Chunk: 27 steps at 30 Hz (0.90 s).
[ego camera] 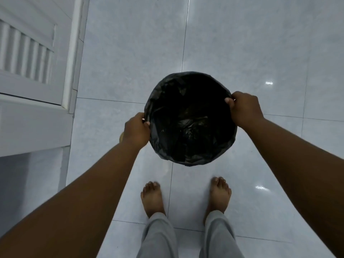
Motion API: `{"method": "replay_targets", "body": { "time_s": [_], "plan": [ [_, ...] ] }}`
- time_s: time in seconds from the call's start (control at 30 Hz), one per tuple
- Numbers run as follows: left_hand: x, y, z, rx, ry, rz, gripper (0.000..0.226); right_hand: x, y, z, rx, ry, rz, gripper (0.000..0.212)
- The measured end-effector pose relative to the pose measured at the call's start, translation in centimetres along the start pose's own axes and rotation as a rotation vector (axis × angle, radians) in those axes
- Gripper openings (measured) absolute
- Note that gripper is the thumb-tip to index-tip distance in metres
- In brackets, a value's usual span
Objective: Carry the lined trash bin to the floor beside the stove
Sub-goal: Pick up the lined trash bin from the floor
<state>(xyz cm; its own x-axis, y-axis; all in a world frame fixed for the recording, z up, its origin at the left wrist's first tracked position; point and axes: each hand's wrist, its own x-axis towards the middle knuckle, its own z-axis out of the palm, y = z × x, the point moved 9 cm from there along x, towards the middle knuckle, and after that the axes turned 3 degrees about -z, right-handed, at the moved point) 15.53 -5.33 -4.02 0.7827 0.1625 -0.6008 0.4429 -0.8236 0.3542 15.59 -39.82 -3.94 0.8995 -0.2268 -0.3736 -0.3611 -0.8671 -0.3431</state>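
A round trash bin (189,120) lined with a black plastic bag fills the middle of the head view, seen from straight above. The bag is folded over the rim and hides the bin's walls. My left hand (136,130) grips the rim on the left side, thumb inside the bag. My right hand (244,107) grips the rim on the upper right. The bin's inside looks dark, with crumpled liner at the bottom. Whether the bin rests on the floor or hangs just above it, I cannot tell. No stove is in view.
Glossy pale grey floor tiles (260,53) spread ahead and to the right. A white louvred door (28,58) and its frame stand at the left. My bare feet (186,198) are just behind the bin. A small yellowish thing (121,136) peeks out beside my left hand.
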Motion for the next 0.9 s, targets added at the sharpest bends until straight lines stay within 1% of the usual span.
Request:
{"method": "replay_targets", "body": {
  "time_s": [0.07, 0.17, 0.27, 0.3, 0.37, 0.43, 0.47, 0.53, 0.6, 0.7, 0.73, 0.8, 0.9],
  "plan": [
    [0.6, 0.1, 0.0, -0.069, -0.018, -0.023, 0.033, 0.3, 0.5, 0.2, 0.05, -0.013, 0.019, 0.037],
    [0.8, 0.1, 0.1, -0.149, -0.046, -0.029, 0.033, -1.1, 1.1, 0.6, 0.139, -0.027, 0.061, 0.038],
    [1.1, -0.7, 0.7, -0.159, -0.08, -0.018, 0.035, -4.2, 2.4, 2.0, 0.275, -0.057, 0.139, 0.042],
    [1.3, -1.3, 1.2, -0.166, -0.114, -0.028, 0.041, -5.3, 2.7, 2.7, 0.32, -0.08, 0.165, 0.045],
    [0.9, -1.8, 2.7, -0.242, -0.283, -0.065, 0.057, -7.4, 3.0, 4.6, 0.418, -0.172, 0.202, 0.052],
    [0.1, -1.5, 4.2, -0.329, -0.444, -0.075, 0.062, -9.0, 2.6, 5.7, 0.53, -0.239, 0.212, 0.057],
    [-0.3, -1.2, 4.4, -0.339, -0.483, -0.053, 0.063, -9.4, 2.3, 5.7, 0.586, -0.232, 0.201, 0.057],
    [-1.2, 0.2, 3.9, -0.362, -0.505, 0.036, 0.065, -9.9, 1.5, 4.1, 0.658, -0.167, 0.161, 0.054],
    [-2.4, 2.1, 2.3, -0.413, -0.492, 0.116, 0.064, -10.2, 0.7, 1.8, 0.704, -0.123, 0.151, 0.053],
    [-4.6, 4.4, -1.2, -0.518, -0.423, 0.137, 0.061, -10.9, -0.6, -2.3, 0.776, -0.106, 0.173, 0.05],
    [-5.7, 5.4, -2.8, -0.54, -0.399, 0.13, 0.066, -11.4, -1.3, -4.2, 0.798, -0.105, 0.178, 0.051],
    [-8.4, 7.7, -6.2, -0.615, -0.378, 0.126, 0.075, -12.5, -2.8, -8.0, 0.846, -0.102, 0.196, 0.057],
    [-13.3, 12.3, -12.5, -0.718, -0.358, 0.142, 0.07, -14.6, -5.5, -15.5, 0.887, -0.085, 0.198, 0.063]
  ]
}}
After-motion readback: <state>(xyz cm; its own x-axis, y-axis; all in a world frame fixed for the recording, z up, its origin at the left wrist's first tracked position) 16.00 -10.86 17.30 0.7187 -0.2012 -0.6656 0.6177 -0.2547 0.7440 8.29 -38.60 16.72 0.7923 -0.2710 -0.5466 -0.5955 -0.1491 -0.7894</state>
